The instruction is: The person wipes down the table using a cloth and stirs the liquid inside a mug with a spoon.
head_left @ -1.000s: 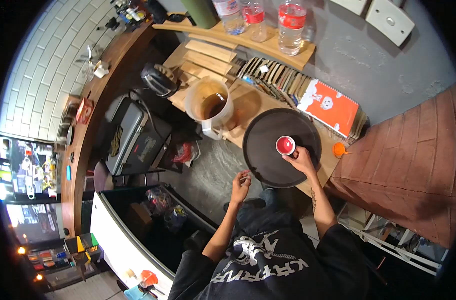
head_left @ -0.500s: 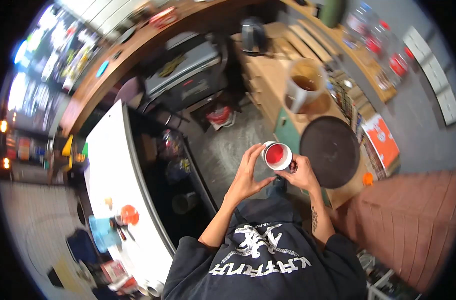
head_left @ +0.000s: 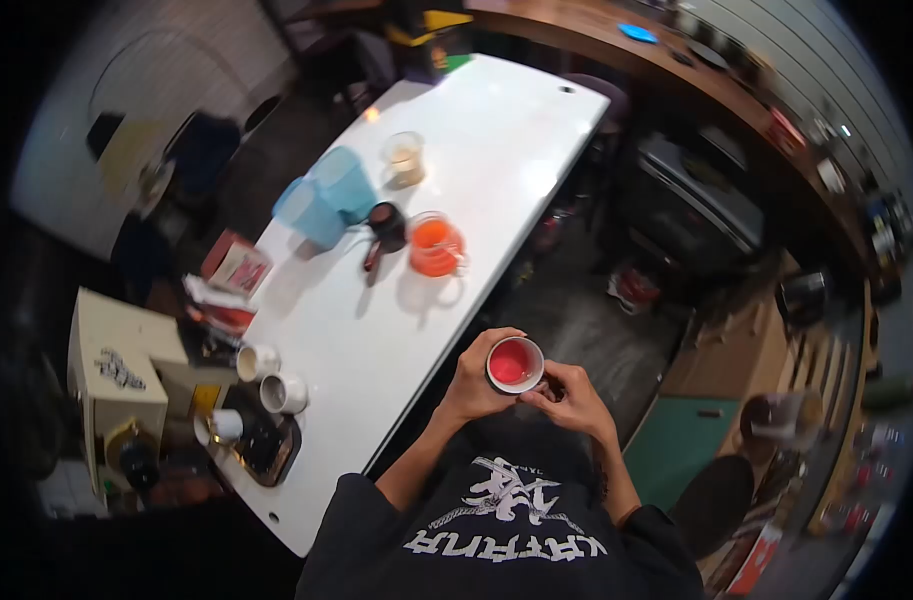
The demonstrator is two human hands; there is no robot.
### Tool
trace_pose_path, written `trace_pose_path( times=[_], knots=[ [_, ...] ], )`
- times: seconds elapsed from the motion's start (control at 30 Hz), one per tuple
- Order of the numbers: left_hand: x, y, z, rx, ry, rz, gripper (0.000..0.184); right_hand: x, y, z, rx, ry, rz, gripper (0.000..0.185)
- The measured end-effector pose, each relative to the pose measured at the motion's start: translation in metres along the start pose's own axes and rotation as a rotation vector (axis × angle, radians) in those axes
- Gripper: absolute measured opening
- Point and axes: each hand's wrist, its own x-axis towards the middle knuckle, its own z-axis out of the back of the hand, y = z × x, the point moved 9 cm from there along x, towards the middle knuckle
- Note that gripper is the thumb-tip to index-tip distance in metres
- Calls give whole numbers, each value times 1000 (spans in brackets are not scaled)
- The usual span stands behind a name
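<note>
A white-lined cup [head_left: 536, 360] with red liquid [head_left: 512, 363] in it is held upright in front of my chest. My left hand [head_left: 471, 383] wraps round the cup's left side. On its other side, my right hand [head_left: 574, 398] pinches the handle, which is mostly hidden by the fingers. To the left stands a white table [head_left: 351, 375]. On it are a glass cup of orange-red liquid [head_left: 435, 246], a small dark long-handled pot [head_left: 386, 225], two blue translucent containers [head_left: 314, 210] and a glass with pale contents [head_left: 406, 158].
Two white cups [head_left: 283, 393] stand at the table's near left edge, beside a cream-coloured machine [head_left: 126, 385] and a dark tray [head_left: 266, 450]. At the right is a wooden cabinet with a green door [head_left: 681, 450], carrying a jug [head_left: 781, 420]. A grey bin [head_left: 701, 195] stands farther back.
My view has turned left, bringing the white table to the middle. My left hand, earlier spread with its thumb apart, has closed round the cup. My right hand keeps its hold.
</note>
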Motion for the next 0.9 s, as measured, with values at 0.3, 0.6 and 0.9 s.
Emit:
trace_pose_path(
  times=[0.3, 0.6, 0.9],
  knots=[
    [-36, 26, 125, 174, -393, 141, 67, 110, 25, -60, -110, 178, 124, 22],
    [-19, 67, 159, 268, -502, 184, 69, 223, 20, -64, -536, -174, 243, 41],
    [10, 95, 155, 380, -468, 206, 67, 257, 9, -64, -637, -166, 231, 20]
  ],
)
